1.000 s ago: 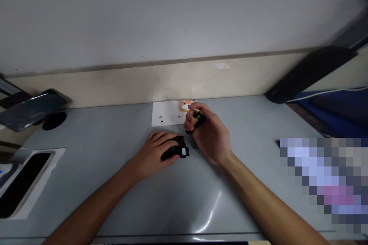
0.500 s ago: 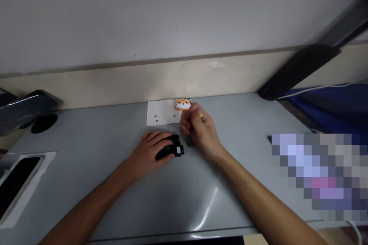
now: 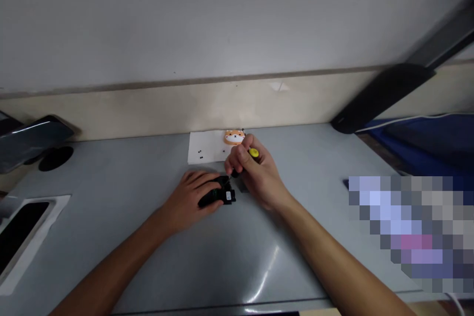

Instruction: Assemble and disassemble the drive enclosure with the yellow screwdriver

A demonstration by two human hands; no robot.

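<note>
A small black device with a white label lies on the grey table. My left hand is closed over its left part, fingers on top and thumb along the near side. My right hand is wrapped round a screwdriver with a yellow end cap and dark handle. Its thin shaft slants down to the left and its tip meets the device's upper part; the exact contact point is too small to see. A dark flat piece, partly hidden, lies under my right hand.
Behind the hands, white paper bears several tiny dark screws and an orange-and-white animal-face case. A phone-like black object lies at left on white paper. A black stand base is at back right; a pixelated area covers the right.
My right hand has tilted and shifted slightly left, so more of the screwdriver's yellow cap shows. My left hand and the device stay nearly in place.
</note>
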